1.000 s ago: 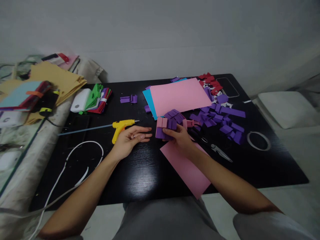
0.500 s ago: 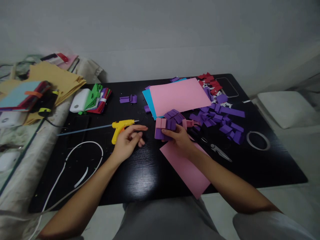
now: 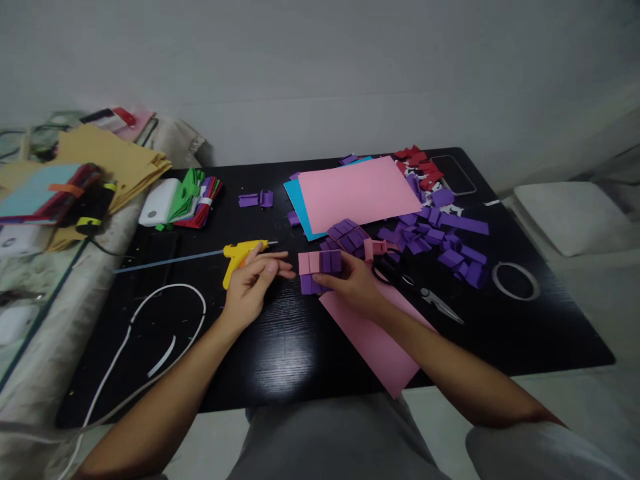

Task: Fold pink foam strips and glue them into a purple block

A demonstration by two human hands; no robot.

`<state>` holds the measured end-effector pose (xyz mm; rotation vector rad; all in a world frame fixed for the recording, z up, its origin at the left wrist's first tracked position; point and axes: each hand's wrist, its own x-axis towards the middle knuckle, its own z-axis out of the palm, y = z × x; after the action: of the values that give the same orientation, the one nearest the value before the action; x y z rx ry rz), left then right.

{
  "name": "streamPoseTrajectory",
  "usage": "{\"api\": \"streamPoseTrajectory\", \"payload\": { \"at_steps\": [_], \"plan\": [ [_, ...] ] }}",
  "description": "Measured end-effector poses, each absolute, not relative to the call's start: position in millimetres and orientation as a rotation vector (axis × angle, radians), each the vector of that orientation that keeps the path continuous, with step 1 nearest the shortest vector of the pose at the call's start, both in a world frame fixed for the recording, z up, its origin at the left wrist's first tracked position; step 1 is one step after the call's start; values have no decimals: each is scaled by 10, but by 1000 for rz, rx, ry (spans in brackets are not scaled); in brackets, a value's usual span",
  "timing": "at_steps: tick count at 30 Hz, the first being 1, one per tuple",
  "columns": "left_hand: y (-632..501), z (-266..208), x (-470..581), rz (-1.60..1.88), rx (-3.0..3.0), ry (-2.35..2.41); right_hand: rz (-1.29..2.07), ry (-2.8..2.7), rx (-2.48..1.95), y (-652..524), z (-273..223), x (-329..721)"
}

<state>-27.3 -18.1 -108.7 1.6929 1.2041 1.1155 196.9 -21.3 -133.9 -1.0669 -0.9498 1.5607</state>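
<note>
Between thumb and fingers, my right hand (image 3: 353,283) grips a folded-paper piece (image 3: 310,264) made of pink and purple blocks. My left hand (image 3: 255,280) holds nothing; its fingers are apart and point toward that piece without touching it. A yellow glue gun (image 3: 243,255) with a long glue stick in its back lies just behind my left hand. Beyond my right hand rests a rounded purple folded-paper piece (image 3: 347,237), beside a small pink folded strip (image 3: 376,249). Under my right wrist lies a pink paper sheet (image 3: 377,340).
Black-handled scissors (image 3: 425,293) and a tape roll (image 3: 516,281) lie to the right. Purple paper pieces (image 3: 463,257) and red scraps (image 3: 420,165) are heaped behind them. A pink sheet (image 3: 357,193) covers a blue one. A white cable (image 3: 204,307) loops at the left.
My right hand has lowered and turned the pink and purple piece, bringing it slightly left. My left hand's fingers have opened out a little more.
</note>
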Motion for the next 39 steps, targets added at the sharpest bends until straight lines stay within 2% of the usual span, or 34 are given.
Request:
{"api": "streamPoseTrajectory", "payload": {
  "at_steps": [4, 10, 19, 39],
  "plan": [
    [-205, -1127, -226, 1138, 1536, 1138, 1602, -1033, -1038, -265, -1318, 1929],
    [-256, -1274, -150, 836, 1419, 1108, 1555, -1186, -1083, -318, -1354, 1911],
    [-221, -1222, -135, 961, 1398, 1181, 1789, -1057, -886, -278, -1364, 1953],
    [-237, -1371, -107, 917, 1344, 1146, 1575, -1198, -1062, -312, -1468, 1848]
  ]
}}
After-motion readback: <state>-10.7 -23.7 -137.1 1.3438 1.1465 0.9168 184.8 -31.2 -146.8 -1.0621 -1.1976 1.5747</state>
